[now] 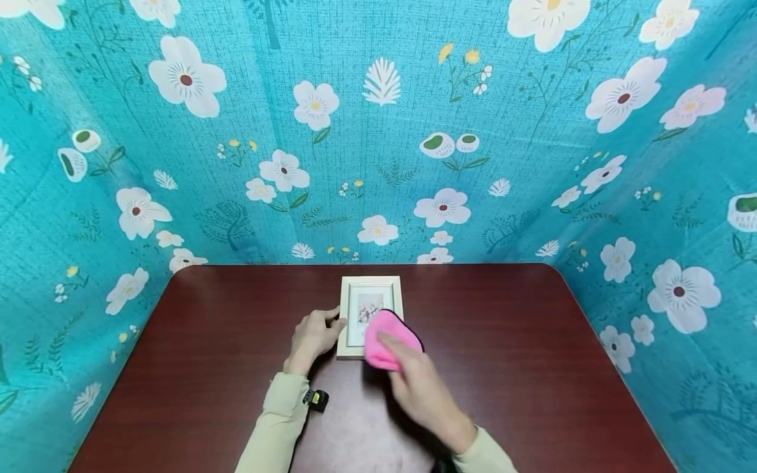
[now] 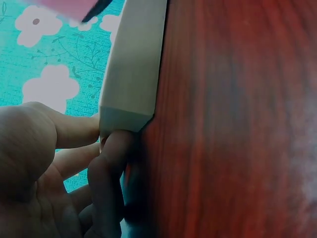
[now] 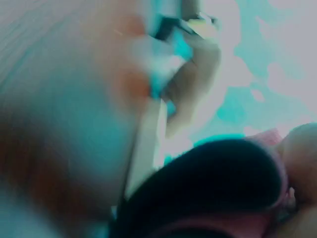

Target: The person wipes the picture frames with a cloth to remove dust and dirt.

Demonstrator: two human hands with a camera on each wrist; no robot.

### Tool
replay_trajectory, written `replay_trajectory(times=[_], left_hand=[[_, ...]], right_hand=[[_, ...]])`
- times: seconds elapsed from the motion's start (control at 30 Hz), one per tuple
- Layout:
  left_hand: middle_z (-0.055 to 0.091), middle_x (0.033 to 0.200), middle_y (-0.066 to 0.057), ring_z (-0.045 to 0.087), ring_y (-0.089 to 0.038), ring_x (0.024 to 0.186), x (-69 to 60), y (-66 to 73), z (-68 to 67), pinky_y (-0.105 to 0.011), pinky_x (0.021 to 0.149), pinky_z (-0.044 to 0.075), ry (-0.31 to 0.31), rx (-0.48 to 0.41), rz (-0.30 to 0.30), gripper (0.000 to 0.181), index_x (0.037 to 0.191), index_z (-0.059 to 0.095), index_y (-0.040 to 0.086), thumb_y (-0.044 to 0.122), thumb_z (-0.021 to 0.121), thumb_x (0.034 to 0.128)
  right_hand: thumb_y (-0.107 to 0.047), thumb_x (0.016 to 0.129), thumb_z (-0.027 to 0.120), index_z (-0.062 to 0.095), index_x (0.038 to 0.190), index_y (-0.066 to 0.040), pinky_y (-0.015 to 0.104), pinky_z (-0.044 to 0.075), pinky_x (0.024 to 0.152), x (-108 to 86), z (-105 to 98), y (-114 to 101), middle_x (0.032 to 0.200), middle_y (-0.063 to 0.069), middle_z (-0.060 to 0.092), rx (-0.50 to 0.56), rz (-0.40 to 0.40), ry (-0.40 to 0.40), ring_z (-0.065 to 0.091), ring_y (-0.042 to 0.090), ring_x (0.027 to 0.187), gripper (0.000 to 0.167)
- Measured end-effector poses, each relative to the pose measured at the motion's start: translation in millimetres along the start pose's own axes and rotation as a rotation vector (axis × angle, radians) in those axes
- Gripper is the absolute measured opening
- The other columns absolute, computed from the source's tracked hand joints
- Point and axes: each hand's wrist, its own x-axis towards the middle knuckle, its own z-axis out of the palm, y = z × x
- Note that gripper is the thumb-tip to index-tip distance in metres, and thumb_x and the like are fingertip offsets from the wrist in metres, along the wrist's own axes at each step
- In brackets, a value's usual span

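Note:
A cream picture frame (image 1: 357, 315) with a small floral print lies on the table, near its far edge. At its left side my left hand (image 1: 313, 336) grips the border. In the left wrist view the thumb is on the face and a finger lies against the lower side of the frame's edge (image 2: 132, 64). My right hand (image 1: 422, 391) holds a bunched pink cloth (image 1: 386, 336) with a black side over the frame's lower right part, which it hides. The right wrist view is blurred; the cloth's black side (image 3: 218, 171) fills its lower part.
The dark red-brown wooden table (image 1: 225, 328) extends on both sides of the frame. A blue flowered curtain (image 1: 355, 164) stands behind it and along both sides. A small black device (image 1: 317, 400) is strapped at my left wrist.

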Motion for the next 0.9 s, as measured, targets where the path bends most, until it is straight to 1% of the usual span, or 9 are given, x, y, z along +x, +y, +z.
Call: replay_trajectory(times=[0.03, 0.07, 0.1, 0.13, 0.2, 0.33, 0.43, 0.53, 0.9], left_hand=[[0.071, 0.138, -0.018, 0.055, -0.026, 0.069, 0.7, -1.1, 0.4, -0.042, 0.062, 0.045, 0.003, 0.003, -0.002, 0.044, 0.145, 0.069, 0.027, 0.039, 0.068, 0.1029], [0.068, 0.143, -0.017, 0.059, -0.028, 0.075, 1.0, -1.9, 1.0, -0.044, 0.066, 0.048, 0.004, 0.001, -0.002, 0.043, 0.144, 0.07, 0.027, 0.039, 0.069, 0.1025], [0.068, 0.144, -0.016, 0.063, -0.03, 0.081, 1.2, -2.5, 1.9, -0.047, 0.07, 0.051, -0.001, -0.004, -0.007, 0.043, 0.144, 0.069, 0.029, 0.041, 0.069, 0.1025], [0.068, 0.144, -0.015, 0.066, -0.032, 0.087, 1.3, -2.7, 3.1, -0.049, 0.074, 0.053, -0.005, -0.009, -0.013, 0.043, 0.144, 0.069, 0.03, 0.041, 0.07, 0.1022], [0.068, 0.145, -0.014, 0.069, -0.038, 0.099, 0.1, -2.6, 4.7, -0.054, 0.082, 0.056, -0.013, -0.026, -0.025, 0.043, 0.143, 0.07, 0.03, 0.041, 0.071, 0.1022], [0.067, 0.146, -0.013, 0.067, -0.046, 0.119, -1.9, -1.9, 5.6, -0.06, 0.093, 0.055, -0.012, -0.026, -0.047, 0.042, 0.143, 0.07, 0.031, 0.04, 0.071, 0.1026], [0.065, 0.148, -0.012, 0.065, -0.048, 0.124, -2.1, -2.9, 4.3, -0.062, 0.096, 0.054, -0.005, -0.017, -0.053, 0.041, 0.143, 0.07, 0.031, 0.04, 0.071, 0.1028], [0.065, 0.149, -0.012, 0.066, -0.048, 0.122, -1.9, -3.2, 2.3, -0.062, 0.096, 0.054, -0.006, -0.016, -0.044, 0.041, 0.143, 0.07, 0.03, 0.04, 0.071, 0.1025], [0.064, 0.149, -0.013, 0.062, -0.05, 0.129, -0.9, -0.5, -2.7, -0.064, 0.1, 0.053, -0.013, 0.007, -0.017, 0.042, 0.144, 0.069, 0.03, 0.04, 0.07, 0.1034]], right_hand=[[0.013, 0.088, 0.066, 0.061, 0.147, 0.001, 0.038, 0.057, 0.105, 2.5, 9.9, -2.9, 0.138, 0.018, 0.071, -0.023, -0.021, -0.047, 0.075, 0.022, 0.115, 0.061], [0.011, 0.088, 0.067, 0.062, 0.147, 0.002, 0.043, 0.052, 0.111, 4.2, 19.7, -4.8, 0.145, 0.018, 0.067, -0.069, -0.059, -0.087, 0.069, 0.028, 0.129, 0.06], [0.01, 0.088, 0.067, 0.063, 0.146, 0.001, 0.045, 0.051, 0.112, 5.4, 28.1, -6.7, 0.145, 0.018, 0.067, -0.102, -0.088, -0.128, 0.065, 0.032, 0.135, 0.058], [0.009, 0.088, 0.067, 0.064, 0.144, 0.0, 0.045, 0.052, 0.112, 6.0, 35.2, -7.9, 0.144, 0.017, 0.068, -0.131, -0.105, -0.165, 0.065, 0.031, 0.135, 0.057], [0.007, 0.087, 0.069, 0.068, 0.139, -0.002, 0.043, 0.054, 0.111, 7.1, 44.9, -9.7, 0.139, 0.014, 0.072, -0.171, -0.145, -0.195, 0.068, 0.029, 0.131, 0.053], [0.008, 0.085, 0.069, 0.073, 0.131, -0.005, 0.038, 0.054, 0.109, 11.5, 49.3, -12.9, 0.13, 0.009, 0.076, -0.199, -0.174, -0.224, 0.07, 0.024, 0.124, 0.048], [0.008, 0.086, 0.065, 0.074, 0.129, -0.008, 0.035, 0.055, 0.108, 14.4, 48.6, -15.7, 0.128, 0.004, 0.077, -0.194, -0.163, -0.289, 0.072, 0.02, 0.122, 0.047], [0.008, 0.089, 0.064, 0.073, 0.13, -0.009, 0.034, 0.056, 0.106, 15.2, 49.0, -17.7, 0.13, 0.001, 0.076, -0.19, -0.142, -0.347, 0.072, 0.017, 0.122, 0.045], [0.008, 0.092, 0.062, 0.071, 0.136, -0.009, 0.036, 0.06, 0.099, 16.7, 51.2, -18.2, 0.136, 0.001, 0.074, -0.172, -0.077, -0.371, 0.074, 0.02, 0.118, 0.049]])
